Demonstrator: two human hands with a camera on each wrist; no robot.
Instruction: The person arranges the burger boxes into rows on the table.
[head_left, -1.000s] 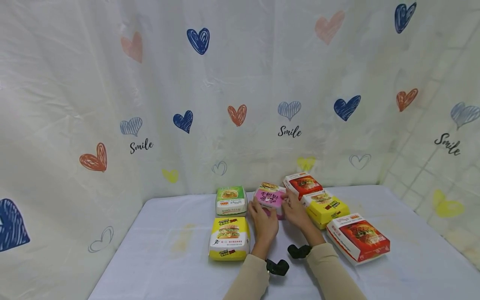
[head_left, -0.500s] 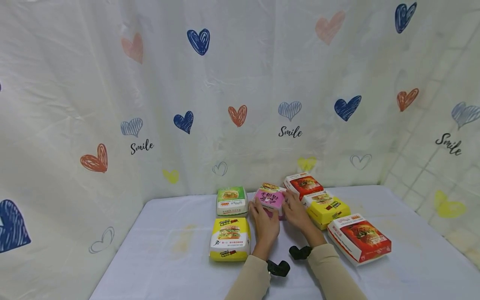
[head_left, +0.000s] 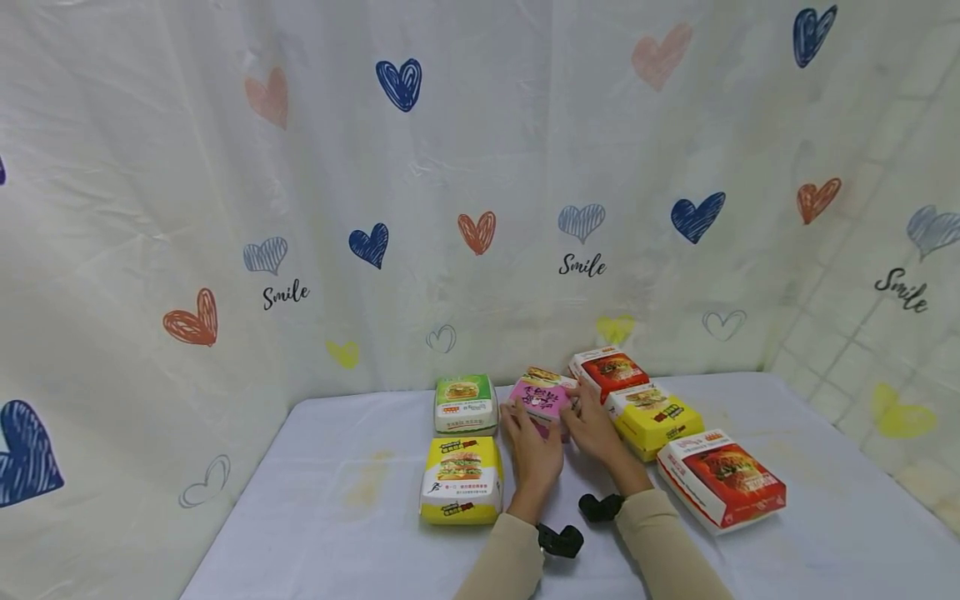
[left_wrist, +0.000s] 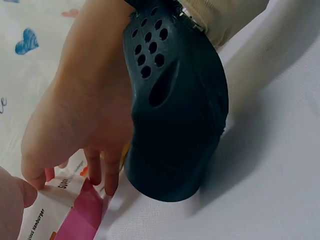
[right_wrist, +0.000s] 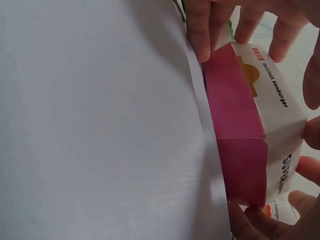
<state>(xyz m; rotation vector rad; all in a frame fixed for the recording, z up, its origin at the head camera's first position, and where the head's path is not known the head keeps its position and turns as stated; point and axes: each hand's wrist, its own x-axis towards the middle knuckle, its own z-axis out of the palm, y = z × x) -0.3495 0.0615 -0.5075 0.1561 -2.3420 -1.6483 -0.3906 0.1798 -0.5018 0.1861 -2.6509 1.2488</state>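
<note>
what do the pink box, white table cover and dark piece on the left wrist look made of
Pink box: probably thin printed card, faintly glossy, with crisp folds and a corner flap.
White table cover: likely fabric, matte, with soft creases.
Dark wrist piece: moulded plastic or rubber, can't tell which; smooth, dull sheen, neat round holes.

Since a second ago, your bare left hand [head_left: 537, 454] has crept slightly toward your body and your bare right hand [head_left: 597, 432], and its black perforated wrist mount [head_left: 561, 542] has come along. Your head view has shifted too, dropping the white, heart-printed curtain [head_left: 495, 150] beyond your hands slightly lower and rightward; any shift of the pink-and-white cardboard box [head_left: 542, 400] between them is too slight to tell.
</note>
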